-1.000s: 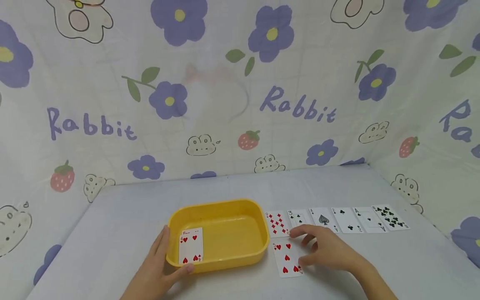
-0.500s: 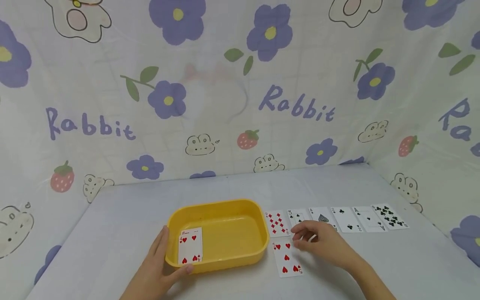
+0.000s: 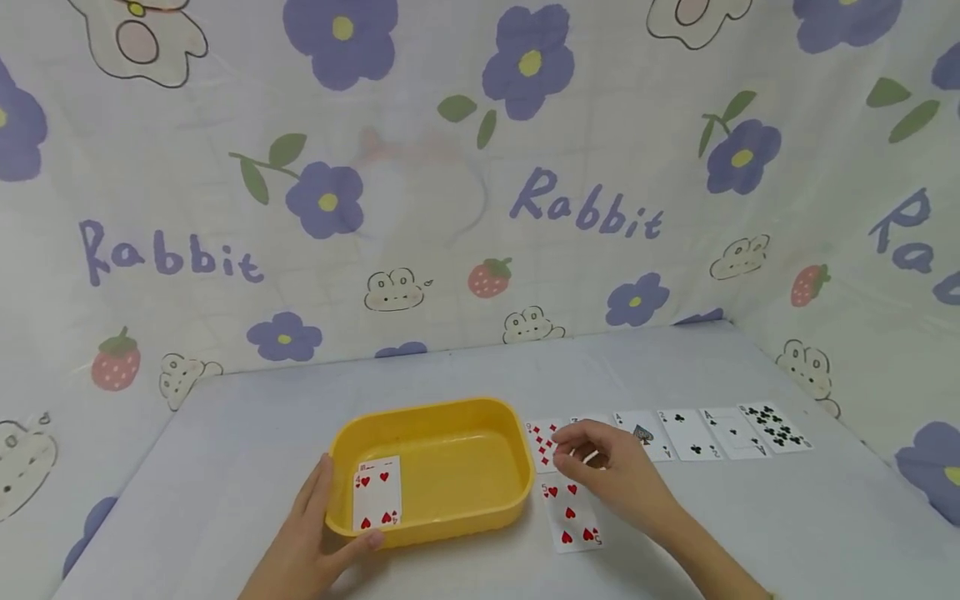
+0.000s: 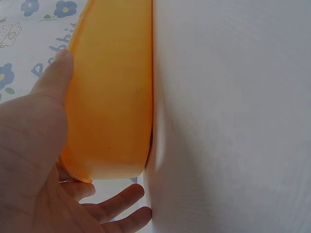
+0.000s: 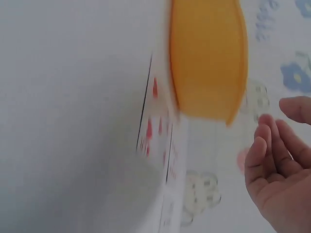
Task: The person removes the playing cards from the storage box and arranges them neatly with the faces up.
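At the left end of a yellow plastic tray (image 3: 431,533), my left hand (image 3: 303,533) holds the corner, thumb on the near rim and fingers along the left side. Inside the tray lies a four of hearts (image 3: 377,500), with another card's edge showing behind it. My right hand (image 3: 607,471) hovers right of the tray with loosely curled fingers and nothing between them. Its fingertips overlap the nine of diamonds (image 3: 542,448) in the head view. A five of hearts (image 3: 567,521) lies face up just below that hand, which hides most of the card beside the nine.
Rightward from the nine runs a row of face-up cards: an ace of spades (image 3: 647,433), a two of clubs (image 3: 687,435), a club ace (image 3: 733,433) and a many-pip club card (image 3: 776,427). A patterned curtain (image 3: 420,208) rises behind the white table (image 3: 225,467).
My right hand has lifted off the five of hearts and moved left, toward the nine of diamonds and the tray. The left hand keeps its place on the tray.
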Demonstrator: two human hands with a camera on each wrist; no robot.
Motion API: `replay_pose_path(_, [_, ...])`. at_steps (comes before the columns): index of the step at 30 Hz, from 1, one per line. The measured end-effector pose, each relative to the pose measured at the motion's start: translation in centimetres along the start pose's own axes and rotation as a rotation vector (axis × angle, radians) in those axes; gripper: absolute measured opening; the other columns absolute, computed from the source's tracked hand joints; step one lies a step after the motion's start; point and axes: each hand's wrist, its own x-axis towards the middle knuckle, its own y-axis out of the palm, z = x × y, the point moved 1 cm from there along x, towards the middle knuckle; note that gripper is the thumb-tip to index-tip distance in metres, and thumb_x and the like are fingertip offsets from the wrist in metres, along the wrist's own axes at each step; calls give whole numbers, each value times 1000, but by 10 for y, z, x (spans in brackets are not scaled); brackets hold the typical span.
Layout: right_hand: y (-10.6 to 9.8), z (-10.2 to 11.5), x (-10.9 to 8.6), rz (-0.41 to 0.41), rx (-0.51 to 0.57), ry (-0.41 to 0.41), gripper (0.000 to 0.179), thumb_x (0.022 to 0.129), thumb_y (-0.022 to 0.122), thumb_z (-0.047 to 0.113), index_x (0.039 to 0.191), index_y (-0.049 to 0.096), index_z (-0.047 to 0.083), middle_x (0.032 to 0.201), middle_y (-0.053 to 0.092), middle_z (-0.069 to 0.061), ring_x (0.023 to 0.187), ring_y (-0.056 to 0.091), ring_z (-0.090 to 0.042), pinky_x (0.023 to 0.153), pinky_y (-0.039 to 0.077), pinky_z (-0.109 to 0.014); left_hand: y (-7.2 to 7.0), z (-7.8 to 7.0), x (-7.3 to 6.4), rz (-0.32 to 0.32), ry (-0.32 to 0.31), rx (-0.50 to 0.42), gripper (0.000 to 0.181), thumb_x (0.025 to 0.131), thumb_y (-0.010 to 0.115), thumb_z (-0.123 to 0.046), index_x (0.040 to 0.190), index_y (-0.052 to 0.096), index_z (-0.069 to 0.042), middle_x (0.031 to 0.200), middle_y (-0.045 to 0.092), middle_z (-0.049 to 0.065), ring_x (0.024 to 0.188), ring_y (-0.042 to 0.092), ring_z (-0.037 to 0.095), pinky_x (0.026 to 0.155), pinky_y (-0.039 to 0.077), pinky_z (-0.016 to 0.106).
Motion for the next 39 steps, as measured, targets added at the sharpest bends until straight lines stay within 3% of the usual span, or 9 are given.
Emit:
replay_pose_path(4, [26,20,6,48,27,-56,19,89,75,19,107,69,15,95,66,5,85,60,-16,75,53,-27,0,1,-1,12,-23,-1,134,68,66,-79,158,-6,-13,162,3,19,143,17,42,109,22,60])
replay_pose_path(11, [69,51,33,184,92,-200,21,88,76,18,108,69,14,99,66,6,91,60,-19,76,53,-33,-4,2,-1,-7,43,-3,128,73,65,-77,158,-6,-13,163,2,18,144,16,40,111,21,57])
replay_pose_path(17, [101,49,59,415,57,-88,35,86,79,25,117,66,15,111,64,8,102,58,-23,84,51,-30,-4,2,0,-14,74,-4,126,75,65,-75,158,-5,-12,162,2,18,144,16,41,111,20,58])
replay_pose_path(20, [113,43,68,498,-8,-44,42,84,80,28,122,66,17,117,63,9,103,58,-17,86,49,-26,-3,2,0,-22,97,-7,125,76,65,-74,158,-4,-10,162,3,19,144,16,42,111,20,58])
replay_pose_path(28, [135,35,81,695,-30,-48,45,88,76,28,129,62,17,117,64,13,99,56,-11,90,47,-25,-2,2,-1,-21,90,3,125,76,64,-74,158,-3,-8,162,4,19,144,17,41,111,21,58])
replay_pose_path(30, [136,32,80,690,-29,-28,44,88,76,27,129,62,15,114,65,12,99,57,-10,90,47,-25,-2,1,-2,-23,99,1,124,77,64,-74,158,-3,-7,162,4,20,144,17,41,111,21,58])
replay_pose_path(36, [134,29,81,541,-4,-10,44,81,82,15,121,66,8,105,69,5,89,60,-13,84,50,-25,-3,1,-4,-29,104,0,124,77,65,-73,158,-3,-8,162,4,18,144,17,40,112,21,56])
replay_pose_path(39, [135,31,83,561,4,-43,49,80,84,16,125,65,11,111,69,6,87,60,-15,80,50,-24,-3,1,-3,-18,84,5,125,76,64,-74,158,-4,-9,162,3,18,144,17,40,112,21,57])
